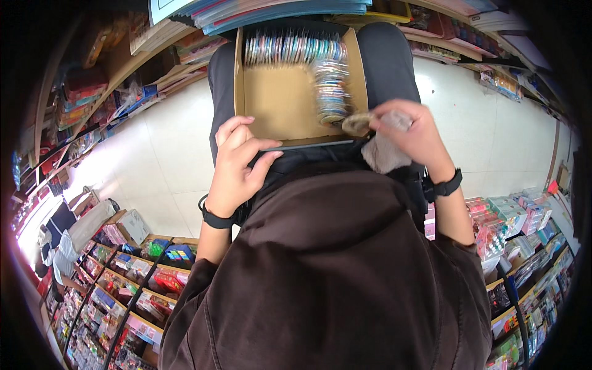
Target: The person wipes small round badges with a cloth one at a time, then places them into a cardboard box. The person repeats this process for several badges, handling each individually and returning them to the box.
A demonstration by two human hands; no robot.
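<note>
A cardboard box (pixel 277 99) rests on the person's lap. Along its far wall stands a row of round, thin, plastic-wrapped discs (pixel 293 48), packed on edge. A second stack of such discs (pixel 332 90) runs down the right side toward me. At the near left corner, my left hand (pixel 243 159) has its thumb and index finger on either side of the box's near rim. My right hand (pixel 409 132), blurred by motion, holds a greyish cloth (pixel 386 152) and pinches a round disc (pixel 357 124) over the near right corner. The disc's face is too blurred to make out.
Shelves with packaged goods (pixel 138 296) stand behind on the left, and boxed goods (pixel 495 226) on the right. Ahead, a stack of blue-edged flat packs (pixel 277 14) overhangs the box's far side. Another person (pixel 64 249) is at far left. Pale floor tiles (pixel 162 138) show both sides.
</note>
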